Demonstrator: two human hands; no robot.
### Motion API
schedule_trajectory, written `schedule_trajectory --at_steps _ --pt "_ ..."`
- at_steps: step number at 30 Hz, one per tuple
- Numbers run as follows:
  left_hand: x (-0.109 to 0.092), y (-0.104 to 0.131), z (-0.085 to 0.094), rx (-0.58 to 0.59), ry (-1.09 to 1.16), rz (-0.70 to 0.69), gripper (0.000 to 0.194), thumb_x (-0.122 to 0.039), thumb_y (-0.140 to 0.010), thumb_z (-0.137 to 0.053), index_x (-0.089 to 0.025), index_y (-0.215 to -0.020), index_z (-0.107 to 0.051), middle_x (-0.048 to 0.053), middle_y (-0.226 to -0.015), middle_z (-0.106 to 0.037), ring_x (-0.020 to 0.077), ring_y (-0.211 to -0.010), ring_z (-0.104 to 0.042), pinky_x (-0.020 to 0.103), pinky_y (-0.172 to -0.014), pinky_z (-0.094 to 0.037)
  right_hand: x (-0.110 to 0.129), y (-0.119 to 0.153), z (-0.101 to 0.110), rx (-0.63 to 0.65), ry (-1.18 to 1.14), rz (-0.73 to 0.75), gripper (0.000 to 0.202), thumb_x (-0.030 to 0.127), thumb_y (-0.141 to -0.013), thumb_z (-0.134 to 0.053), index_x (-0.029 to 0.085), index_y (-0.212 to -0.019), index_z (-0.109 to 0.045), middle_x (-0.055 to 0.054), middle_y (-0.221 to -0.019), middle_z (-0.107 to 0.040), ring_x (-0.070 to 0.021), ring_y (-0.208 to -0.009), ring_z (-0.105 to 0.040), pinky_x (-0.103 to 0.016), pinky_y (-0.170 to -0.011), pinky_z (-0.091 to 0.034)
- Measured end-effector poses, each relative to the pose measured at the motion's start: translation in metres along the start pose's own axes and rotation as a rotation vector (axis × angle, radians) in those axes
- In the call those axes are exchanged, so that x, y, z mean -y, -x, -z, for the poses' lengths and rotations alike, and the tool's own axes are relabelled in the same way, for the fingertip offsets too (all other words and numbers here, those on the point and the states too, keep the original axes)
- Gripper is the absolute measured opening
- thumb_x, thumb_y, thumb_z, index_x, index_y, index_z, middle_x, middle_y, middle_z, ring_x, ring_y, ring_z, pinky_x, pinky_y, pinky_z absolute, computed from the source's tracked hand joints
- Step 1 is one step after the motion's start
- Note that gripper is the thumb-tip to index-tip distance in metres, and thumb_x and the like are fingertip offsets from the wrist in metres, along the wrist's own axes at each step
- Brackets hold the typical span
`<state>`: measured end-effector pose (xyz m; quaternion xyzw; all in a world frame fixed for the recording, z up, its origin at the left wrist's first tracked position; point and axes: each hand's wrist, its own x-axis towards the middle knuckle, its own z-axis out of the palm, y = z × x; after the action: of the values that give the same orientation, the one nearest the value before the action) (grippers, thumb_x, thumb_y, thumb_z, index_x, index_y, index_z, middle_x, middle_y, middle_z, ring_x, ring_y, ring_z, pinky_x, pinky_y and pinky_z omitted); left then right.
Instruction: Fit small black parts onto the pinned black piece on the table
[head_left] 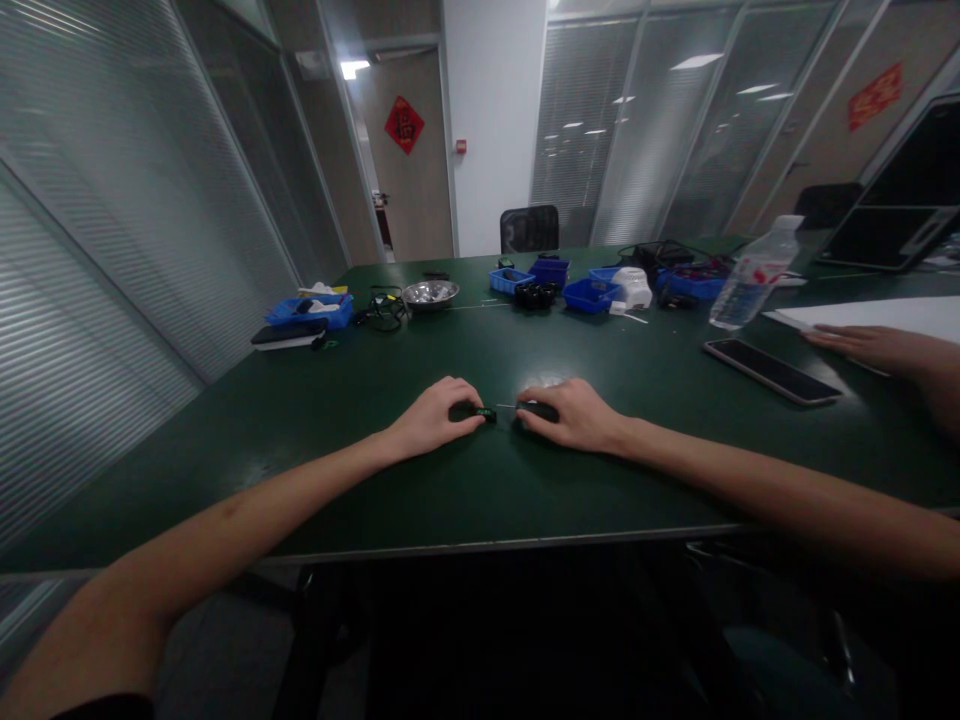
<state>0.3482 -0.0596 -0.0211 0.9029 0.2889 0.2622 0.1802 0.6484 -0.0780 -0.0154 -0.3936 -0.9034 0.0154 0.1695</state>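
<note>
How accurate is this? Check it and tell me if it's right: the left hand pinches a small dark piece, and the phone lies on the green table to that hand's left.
The side is wrong. The head view shows the phone on the green table to the right of the left hand, past the right hand too. The small dark piece is as you said.

Green worktop (420, 350) lies bare ahead of the left hand (439, 415) and right hand (574, 413), up to a metal bowl (431, 304) and blue trays (589, 303); at right, a phone (772, 371), a bottle (754, 275) and another person's hand (862, 344) block the way.
</note>
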Motion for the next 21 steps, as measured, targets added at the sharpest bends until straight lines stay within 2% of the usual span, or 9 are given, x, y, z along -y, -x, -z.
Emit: schedule_trajectory --at_steps 9,21 --pt "-0.0032 0.0002 0.0003 0.008 -0.026 0.029 0.02 -0.036 -0.101 -0.068 -0.018 -0.108 -0.072 0.01 -0.114 -0.071 0.0257 -0.106 -0.064 0.042 -0.098 -0.05 -0.0035 -0.0002 -0.0039 -0.005 -0.013 0.06 0.047 0.053 -0.106 -0.05 0.02 -0.123 -0.078 -0.005 -0.076 -0.075 -0.0168 -0.061 -0.062 -0.029 -0.062 -0.038" --pt "0.0008 0.0015 -0.0008 0.014 -0.035 0.026 0.022 -0.037 -0.102 -0.068 -0.018 -0.111 -0.072 0.01 -0.117 -0.071 0.0257 -0.109 -0.063 0.041 -0.1 -0.049 -0.0022 -0.0002 -0.001 0.009 -0.052 0.093 0.041 0.051 -0.106 -0.053 0.021 -0.123 -0.075 -0.006 -0.085 -0.077 -0.0185 -0.068 -0.066 -0.03 -0.065 -0.041"
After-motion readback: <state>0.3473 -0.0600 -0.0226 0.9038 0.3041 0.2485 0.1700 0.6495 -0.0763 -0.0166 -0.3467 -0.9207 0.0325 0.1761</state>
